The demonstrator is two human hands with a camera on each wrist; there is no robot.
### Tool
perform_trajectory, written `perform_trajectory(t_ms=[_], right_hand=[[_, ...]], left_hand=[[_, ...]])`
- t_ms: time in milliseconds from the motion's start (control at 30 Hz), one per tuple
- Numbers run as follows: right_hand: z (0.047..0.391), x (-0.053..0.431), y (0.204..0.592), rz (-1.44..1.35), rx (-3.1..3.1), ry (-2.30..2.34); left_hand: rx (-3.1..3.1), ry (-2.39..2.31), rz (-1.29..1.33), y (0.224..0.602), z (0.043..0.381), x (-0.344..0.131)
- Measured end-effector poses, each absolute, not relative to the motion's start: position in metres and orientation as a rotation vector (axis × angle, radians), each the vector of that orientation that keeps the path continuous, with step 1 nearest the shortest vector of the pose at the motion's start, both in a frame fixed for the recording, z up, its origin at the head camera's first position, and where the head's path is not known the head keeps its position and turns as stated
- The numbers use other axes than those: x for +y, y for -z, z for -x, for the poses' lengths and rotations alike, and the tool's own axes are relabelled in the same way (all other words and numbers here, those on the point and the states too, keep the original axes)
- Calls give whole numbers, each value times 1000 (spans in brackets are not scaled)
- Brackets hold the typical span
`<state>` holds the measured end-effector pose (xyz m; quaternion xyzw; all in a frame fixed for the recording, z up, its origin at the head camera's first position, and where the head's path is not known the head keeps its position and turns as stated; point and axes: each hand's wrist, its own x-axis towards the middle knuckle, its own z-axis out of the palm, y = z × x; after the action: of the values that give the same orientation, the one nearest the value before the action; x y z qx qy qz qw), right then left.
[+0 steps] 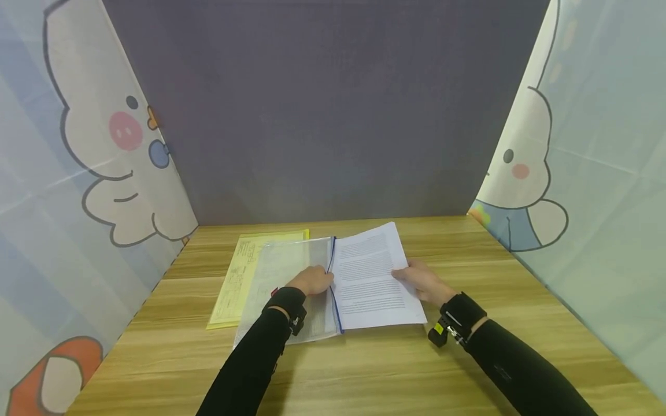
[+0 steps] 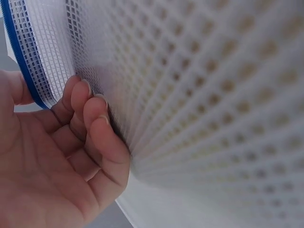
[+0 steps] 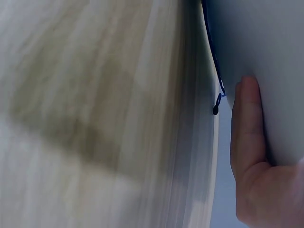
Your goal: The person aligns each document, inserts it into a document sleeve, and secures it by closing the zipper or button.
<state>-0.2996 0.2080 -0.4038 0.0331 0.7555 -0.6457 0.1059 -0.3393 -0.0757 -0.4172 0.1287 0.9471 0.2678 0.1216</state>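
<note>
A clear mesh zipper pouch (image 1: pixel 291 260) with a blue zip edge (image 1: pixel 338 315) lies left of centre in the head view. My left hand (image 1: pixel 312 281) pinches it near the zip; in the left wrist view the fingers curl against the white mesh (image 2: pixel 199 95). White printed paper (image 1: pixel 369 277) sticks out of the pouch's right side, part of it inside. My right hand (image 1: pixel 424 282) grips the paper's right edge, thumb on top. Its straight fingers (image 3: pixel 249 123) lie along the underside in the right wrist view, where a small dark zip pull (image 3: pixel 216 109) hangs.
A yellow folder (image 1: pixel 234 277) with printing lies on the wooden table (image 1: pixel 364 375), partly under the pouch's left side. A dark grey panel (image 1: pixel 333 115) stands behind the table. Cartoon-printed curtains (image 1: pixel 598 144) flank both sides.
</note>
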Motion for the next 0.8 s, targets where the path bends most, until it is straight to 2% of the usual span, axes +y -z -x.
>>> perform_trajectory(t_ms=[800], right_hand=[[307,189,410,-180,2224,1921]], left_hand=[[2766,-760,-363,412,333,-71]])
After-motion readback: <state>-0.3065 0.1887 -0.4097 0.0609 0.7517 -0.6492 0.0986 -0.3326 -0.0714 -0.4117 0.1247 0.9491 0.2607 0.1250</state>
